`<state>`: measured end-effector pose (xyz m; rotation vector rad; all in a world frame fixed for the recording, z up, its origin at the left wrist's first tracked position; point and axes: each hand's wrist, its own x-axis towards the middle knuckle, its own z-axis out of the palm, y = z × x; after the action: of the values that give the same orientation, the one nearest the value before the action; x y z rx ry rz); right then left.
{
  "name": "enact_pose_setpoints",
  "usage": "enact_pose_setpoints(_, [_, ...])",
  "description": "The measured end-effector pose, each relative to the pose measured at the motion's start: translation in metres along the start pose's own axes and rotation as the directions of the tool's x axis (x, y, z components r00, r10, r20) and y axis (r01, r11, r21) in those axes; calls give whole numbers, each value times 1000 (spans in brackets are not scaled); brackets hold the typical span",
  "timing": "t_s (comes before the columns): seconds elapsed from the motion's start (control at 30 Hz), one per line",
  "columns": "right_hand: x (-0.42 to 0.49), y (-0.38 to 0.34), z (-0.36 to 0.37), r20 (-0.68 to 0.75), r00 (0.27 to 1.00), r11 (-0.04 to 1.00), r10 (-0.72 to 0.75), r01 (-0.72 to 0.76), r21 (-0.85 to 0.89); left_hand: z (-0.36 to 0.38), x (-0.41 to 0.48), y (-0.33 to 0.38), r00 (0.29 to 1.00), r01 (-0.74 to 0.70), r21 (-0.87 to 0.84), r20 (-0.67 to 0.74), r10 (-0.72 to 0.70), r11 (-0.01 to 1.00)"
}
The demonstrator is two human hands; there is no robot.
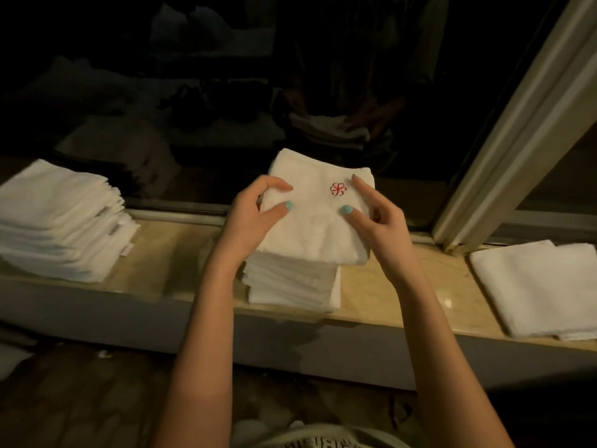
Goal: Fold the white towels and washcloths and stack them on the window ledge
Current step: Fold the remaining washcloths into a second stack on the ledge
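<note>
Right towel point(539, 289) cut off by frame edge

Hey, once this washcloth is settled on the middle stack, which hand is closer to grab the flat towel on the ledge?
The right hand, probably. The flat towel lies on the window ledge to the right of the middle stack, on that hand's side; the left hand would have to cross over.

The room is dim. A big dark window point(193, 76) fills the top and shows faint reflections like a mirror. A pale metal window frame point(517, 124) slants down on the right. Below runs a shiny tan stone ledge point(403, 286). The floor point(80, 399) is dark brown.
</note>
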<state>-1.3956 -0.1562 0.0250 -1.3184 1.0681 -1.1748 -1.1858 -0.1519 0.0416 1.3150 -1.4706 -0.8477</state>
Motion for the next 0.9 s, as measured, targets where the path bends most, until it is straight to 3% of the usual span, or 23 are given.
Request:
enact_pose_setpoints(0.13, [21,12,17,-1,998,997,69,-69,-32,-12,18,-18,997,13,126,-83,-2,992])
enact_pose_setpoints(0.23, [26,27,28,-30,992,987,122,-125,-104,-10,20,-32,995,80,210,-68,-67,974])
enact_pose_setpoints(0.33, [25,35,32,-72,989,975,133,-143,-171,-11,16,-40,987,162,222,-47,-156,961])
enact_pose_setpoints(0.6, [23,38,39,-186,974,911,127,-188,-366,-18,6,-44,979,201,261,-67,-190,944])
enact_pose_setpoints(0.73, [22,39,37,-242,964,910,114,-200,-365,-14,2,-41,981,176,294,-128,-144,940])
enact_pose_setpoints(0.9, [13,42,9,-314,948,922,54,-168,-350,-1,8,-24,987,38,481,-156,42,876])
